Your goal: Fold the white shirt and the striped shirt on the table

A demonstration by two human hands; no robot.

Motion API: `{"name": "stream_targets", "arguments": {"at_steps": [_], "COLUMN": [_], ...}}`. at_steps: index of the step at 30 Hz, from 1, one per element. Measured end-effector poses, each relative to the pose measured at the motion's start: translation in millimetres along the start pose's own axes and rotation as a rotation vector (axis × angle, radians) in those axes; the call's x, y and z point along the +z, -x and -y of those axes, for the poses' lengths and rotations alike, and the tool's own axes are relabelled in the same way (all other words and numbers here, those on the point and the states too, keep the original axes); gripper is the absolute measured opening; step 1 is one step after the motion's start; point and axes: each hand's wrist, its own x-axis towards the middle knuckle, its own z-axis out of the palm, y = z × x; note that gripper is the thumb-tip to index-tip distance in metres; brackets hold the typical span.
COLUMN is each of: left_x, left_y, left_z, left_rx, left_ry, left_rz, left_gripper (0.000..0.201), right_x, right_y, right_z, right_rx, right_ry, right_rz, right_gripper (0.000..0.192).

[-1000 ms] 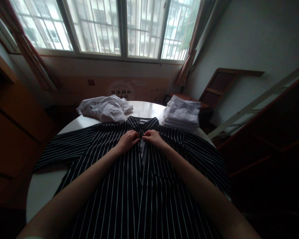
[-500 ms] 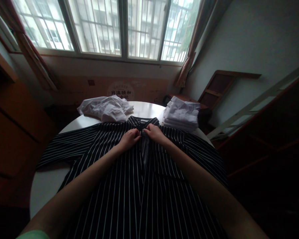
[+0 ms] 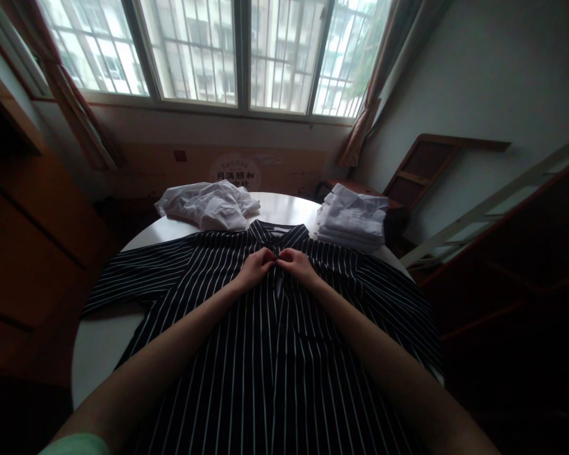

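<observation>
The dark, white-striped shirt lies flat, front up, both the left hand and right hand pinching its placket.

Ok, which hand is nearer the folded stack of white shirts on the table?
Right. The right hand pinches the striped shirt near its collar, just below-left of the folded white stack; the left hand sits beside it, farther from the stack.

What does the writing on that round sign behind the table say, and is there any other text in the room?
"月满颐和": top line in a round emblem on the brown panel under the window.
A second line of characters below it: too blurred to read.
The striped shirt and white clothes show no readable labels.
</observation>
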Motion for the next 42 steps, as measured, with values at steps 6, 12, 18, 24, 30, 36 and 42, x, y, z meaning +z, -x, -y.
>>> {"name": "stream_targets", "arguments": {"at_steps": [6, 12, 18, 24, 30, 36, 42], "left_x": [-0.2, 0.6, 1.1, 0.8, 1.3, 1.4, 1.9], "left_y": [-0.8, -1.0, -0.8, -1.3, 0.3, 0.5, 0.0], "left_z": [0.0, 0.1, 0.3, 0.7, 0.8, -0.1, 0.1], "left_rx": [0.016, 0.068, 0.093, 0.058, 0.021, 0.052, 0.135], "left_ry": [-0.017, -0.028, -0.046, -0.033, -0.025, -0.042, -0.094], "left_rz": [0.022, 0.024, 0.01, -0.006, -0.025, -0.02, -0.001], "left_gripper": [0.01, 0.012, 0.012, 0.012, 0.012, 0.014, 0.018], "right_x": [-0.2, 6.9, 7.5, 5.4, 3.8, 4.8, 6.6], "right_y": [3.7, 7.9, 10.0, 6.9, 5.2, 5.9, 5.7], "right_z": [3.5, 6.3, 4.6, 1.3, -1.9, -0.7, 0.0], "right_rx": [-0.008, -0.004, 0.003, 0.034, 0.072, 0.024, 0.058], "right_ry": [0.114, 0.332, 0.427, 0.3, 0.123, 0.114, 0.235], "right_rz": [-0.013, -0.126, -0.141, -0.109, -0.111, -0.096, -0.117], "right_gripper": [0.008, 0.003, 0.007, 0.011, 0.012, 0.011, 0.007]}}
